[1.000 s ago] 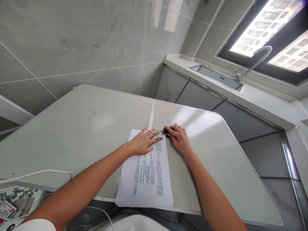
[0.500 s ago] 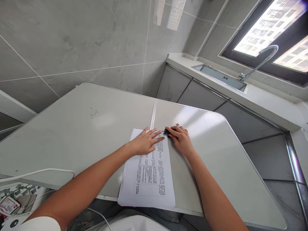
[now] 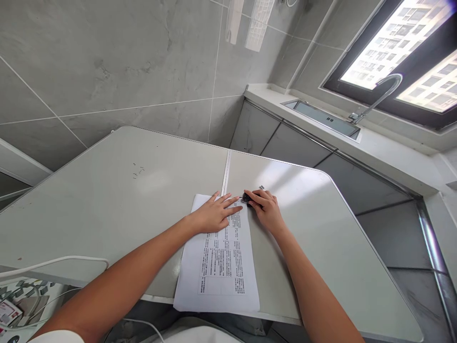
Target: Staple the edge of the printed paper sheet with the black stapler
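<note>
A printed sheet of paper (image 3: pixel 221 262) lies on the pale grey table (image 3: pixel 117 190), its near edge hanging over the table's front. My left hand (image 3: pixel 214 214) lies flat on the paper's top part, fingers stretched out. My right hand (image 3: pixel 266 208) rests just right of the paper's top right corner, fingers curled over a small black object (image 3: pixel 245 197) that touches that corner. A small metal clip (image 3: pixel 261 187) lies on the table just beyond my right hand.
A seam (image 3: pixel 224 171) runs down the table's middle. A white cable (image 3: pixel 53 262) curves over the table's left front edge. Behind stand grey cabinets, a counter with a sink (image 3: pixel 321 116) and a tap (image 3: pixel 378 95) under a window.
Both hands stay where they were on the paper and the black object. Only the view has shifted slightly.
</note>
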### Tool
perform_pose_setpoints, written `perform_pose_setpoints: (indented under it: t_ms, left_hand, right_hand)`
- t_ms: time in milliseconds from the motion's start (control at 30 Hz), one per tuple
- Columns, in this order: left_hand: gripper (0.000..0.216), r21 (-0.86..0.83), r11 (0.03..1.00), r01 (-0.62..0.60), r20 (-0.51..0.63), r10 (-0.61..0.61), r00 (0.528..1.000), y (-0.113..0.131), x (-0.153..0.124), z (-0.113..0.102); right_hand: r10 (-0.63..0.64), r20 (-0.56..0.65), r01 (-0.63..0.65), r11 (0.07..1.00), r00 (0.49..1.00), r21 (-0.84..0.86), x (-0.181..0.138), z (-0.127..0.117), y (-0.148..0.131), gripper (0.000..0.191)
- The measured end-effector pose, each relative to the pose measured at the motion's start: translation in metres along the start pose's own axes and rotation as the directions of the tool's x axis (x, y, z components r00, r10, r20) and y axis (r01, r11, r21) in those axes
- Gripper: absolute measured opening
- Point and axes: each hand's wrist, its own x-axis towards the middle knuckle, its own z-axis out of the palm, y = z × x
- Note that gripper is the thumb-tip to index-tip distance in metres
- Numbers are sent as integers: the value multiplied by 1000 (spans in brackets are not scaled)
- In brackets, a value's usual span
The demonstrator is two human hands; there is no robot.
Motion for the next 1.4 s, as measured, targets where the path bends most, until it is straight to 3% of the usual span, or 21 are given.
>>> perform_pose_setpoints:
  t_ms: [667,800,933,1033,1100,1200,1300,1400]
  left_hand:
    - [71,-19,1000,10,-11,-11,1000,-2,-2,1]
    - [74,2,1000,-10,-13,10,1000,-5,-3,-2]
    - [71,-11,1000,-17,-23,17,1000,-6,-5,-5]
    - [66,-33,999,-5,-27,4,1000,-4,-4,-9]
    - [58,-72,997,15,-87,-21,996,-4,-3,-15]
    - [44,-250,962,109,-307,-185,934,-10,-4,-25]
    - [32,-511,849,131,-484,-411,773,-27,-8,-33]
    - [24,-693,717,77,-519,-570,637,-45,-13,-35]
  right_hand:
    - [10,3,-9,971,1000,-237,4,8,-25,50]
    - [-40,-16,36,983,999,-180,1,5,-15,52]
    - [162,-96,-173,978,982,-114,-4,-2,10,50]
    - [324,-219,-355,926,920,-124,-5,-7,18,33]
    - [357,-311,-403,910,881,-97,-3,-10,12,25]
    - [342,-345,-330,939,874,94,0,-12,-14,21]
    - [296,-101,-233,887,950,399,-1,-8,-54,20]
    - [150,153,-208,825,977,526,-7,1,-92,19]
